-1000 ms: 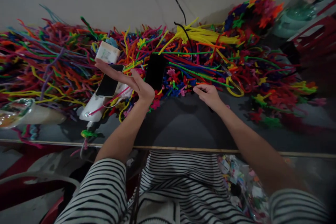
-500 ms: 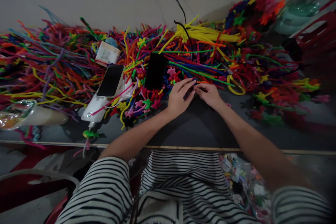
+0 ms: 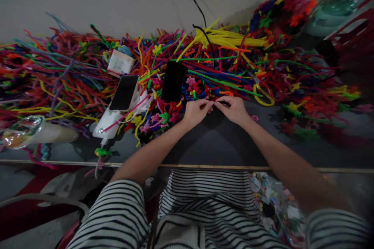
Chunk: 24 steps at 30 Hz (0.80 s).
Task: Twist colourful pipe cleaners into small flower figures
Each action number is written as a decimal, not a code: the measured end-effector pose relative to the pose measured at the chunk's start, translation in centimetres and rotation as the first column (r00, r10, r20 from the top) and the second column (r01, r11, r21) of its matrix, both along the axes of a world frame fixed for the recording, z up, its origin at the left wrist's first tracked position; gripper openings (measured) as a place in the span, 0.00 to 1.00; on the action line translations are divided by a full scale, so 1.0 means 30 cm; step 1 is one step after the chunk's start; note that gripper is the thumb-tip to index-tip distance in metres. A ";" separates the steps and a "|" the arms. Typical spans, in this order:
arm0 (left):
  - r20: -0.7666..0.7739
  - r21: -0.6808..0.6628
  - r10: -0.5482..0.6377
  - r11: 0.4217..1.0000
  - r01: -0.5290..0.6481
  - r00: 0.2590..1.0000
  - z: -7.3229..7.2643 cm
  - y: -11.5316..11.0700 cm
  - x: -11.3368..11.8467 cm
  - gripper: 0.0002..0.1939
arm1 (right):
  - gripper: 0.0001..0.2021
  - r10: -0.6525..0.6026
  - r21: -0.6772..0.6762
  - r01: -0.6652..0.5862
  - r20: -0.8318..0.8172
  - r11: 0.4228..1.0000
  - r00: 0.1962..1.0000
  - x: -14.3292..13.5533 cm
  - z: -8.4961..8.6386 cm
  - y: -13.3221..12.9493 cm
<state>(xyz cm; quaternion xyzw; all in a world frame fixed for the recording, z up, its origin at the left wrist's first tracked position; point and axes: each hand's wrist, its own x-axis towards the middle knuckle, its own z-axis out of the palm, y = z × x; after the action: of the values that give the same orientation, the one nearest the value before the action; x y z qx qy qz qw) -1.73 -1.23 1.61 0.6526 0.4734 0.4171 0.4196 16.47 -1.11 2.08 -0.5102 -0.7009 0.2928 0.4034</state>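
A: Since the left hand (image 3: 196, 113) and right hand (image 3: 235, 111) head the entry, what is their state?

B: Hands, two: together, fingers pinched, tips meeting above the near edge of the heap. Whether a small piece is clamped there, I cannot tell.

A: Change noted?

B: Left hand: one second ago, raised and spread near the phones; now lowered to meet the right. Judged meaning: both now share one small job.

A: Craft stock?

B: Fuzzy flowers (image 3: 191, 81): just beyond the hands and to their left and right, too tangled to count. Fuzzy stems (image 3: 213, 76): farther beyond, likewise uncounted. Pink ring (image 3: 255, 116): one, beside the right wrist, on the dark surface (image 3: 204, 146).

A: Remaining items?

B: Scissors (image 3: 265, 104): one pair, yellow loop showing, right of and beyond the right hand. Phones: two; black phone (image 3: 173, 81) beyond the left hand, pale-edged phone (image 3: 125, 92) farther left. White power bank (image 3: 105, 123): one, partly under the latter. Small box (image 3: 120, 62): one, beyond that phone. Cup-like container (image 3: 54, 132): one, far left of the hands.
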 end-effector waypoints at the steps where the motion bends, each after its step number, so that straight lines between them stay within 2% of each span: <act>1: 0.009 -0.024 -0.013 1.000 0.013 1.000 -0.002 0.002 -0.001 0.14 | 0.12 0.002 0.004 -0.002 0.006 1.000 1.000 0.000 0.001 0.000; 6: 0.067 -0.156 -0.044 0.986 0.054 0.997 -0.012 0.011 -0.004 0.12 | 0.12 0.032 0.004 -0.032 0.006 0.999 0.999 -0.002 -0.009 0.011; 12: 0.037 -0.069 0.000 0.998 0.003 0.999 -0.024 0.018 -0.006 0.10 | 0.11 0.010 0.024 -0.010 0.001 1.000 1.000 -0.007 -0.011 0.014; 18: 0.225 -0.121 0.107 0.989 -0.081 0.968 -0.030 0.034 0.001 0.16 | 0.10 0.046 0.033 -0.045 -0.021 0.998 0.999 -0.001 -0.006 0.012; 24: 0.300 -0.205 0.017 0.978 0.047 0.954 -0.034 0.057 -0.011 0.21 | 0.11 0.020 0.082 -0.018 -0.021 0.996 1.000 0.002 -0.001 0.004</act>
<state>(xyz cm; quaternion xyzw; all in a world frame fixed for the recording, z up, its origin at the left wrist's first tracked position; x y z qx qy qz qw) -2.05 0.48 0.58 0.5373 0.4405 0.4557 0.5564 16.54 -0.98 2.06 -0.4834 -0.7127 0.2729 0.4288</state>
